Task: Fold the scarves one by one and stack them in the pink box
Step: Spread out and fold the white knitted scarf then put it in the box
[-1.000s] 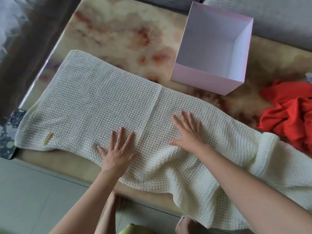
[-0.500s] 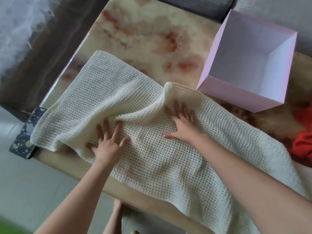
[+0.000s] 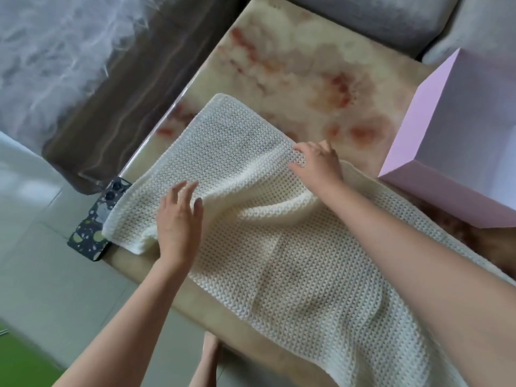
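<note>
A cream knitted scarf [image 3: 240,152] lies across the marbled table [image 3: 301,68], its right part hanging over the near edge. My right hand [image 3: 317,163] pinches the far edge of the scarf's upper folded layer, fingers curled. My left hand [image 3: 180,219] lies near the layer's near corner with fingers nearly straight, touching the fabric. A bulge of cloth sits between the hands. The pink box [image 3: 458,152] stands open and empty at the right, cut off by the frame edge.
A phone in a dark speckled case [image 3: 95,227] lies at the table's left corner, partly under the scarf. A grey sofa [image 3: 363,18] runs behind the table. Tiled floor is below left.
Both hands slid left, bunching the scarf's left part toward the corner. The right hand went from flat pressing to pinching the far edge. The view swung left; the red scarf left the frame.
</note>
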The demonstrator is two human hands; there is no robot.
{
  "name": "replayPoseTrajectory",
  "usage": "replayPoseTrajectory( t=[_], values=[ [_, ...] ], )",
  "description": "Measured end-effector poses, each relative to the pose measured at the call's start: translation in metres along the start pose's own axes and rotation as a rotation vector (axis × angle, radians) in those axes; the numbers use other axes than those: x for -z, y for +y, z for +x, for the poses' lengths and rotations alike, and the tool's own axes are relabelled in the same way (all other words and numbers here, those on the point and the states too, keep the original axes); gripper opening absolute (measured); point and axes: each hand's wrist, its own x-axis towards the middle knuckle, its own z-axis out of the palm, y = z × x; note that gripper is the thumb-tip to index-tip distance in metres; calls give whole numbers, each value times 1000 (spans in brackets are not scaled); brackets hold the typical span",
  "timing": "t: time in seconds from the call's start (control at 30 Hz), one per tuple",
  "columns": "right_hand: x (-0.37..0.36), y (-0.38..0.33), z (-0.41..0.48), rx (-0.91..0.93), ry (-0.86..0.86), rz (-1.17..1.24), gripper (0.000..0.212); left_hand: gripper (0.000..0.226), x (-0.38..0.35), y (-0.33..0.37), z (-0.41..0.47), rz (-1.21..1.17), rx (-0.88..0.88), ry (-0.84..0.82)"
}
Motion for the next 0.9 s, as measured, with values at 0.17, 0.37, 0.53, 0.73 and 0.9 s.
replayPoseTrajectory(
  t=[0.17, 0.37, 0.53, 0.73, 0.9],
  values=[
    [-16, -22, 31, -146, -202, -52, 69, 51, -5, -26, 6, 55, 91, -175],
    [-25, -21, 31, -121, -132, -41, 60, 54, -14, -24, 13, 158, 103, -161],
    [-26, -27, 34, -111, -66, -43, 19, 20, -14, -26, 22, 104, 91, -131],
    [-16, -80, 55, 94, 224, 213, 14, 17, 28, -39, 54, -95, 326, 245],
    [-21, -105, 81, 9, 44, 24, 21, 30, 28, -46, 56, -65, 350, 72]
  ],
)
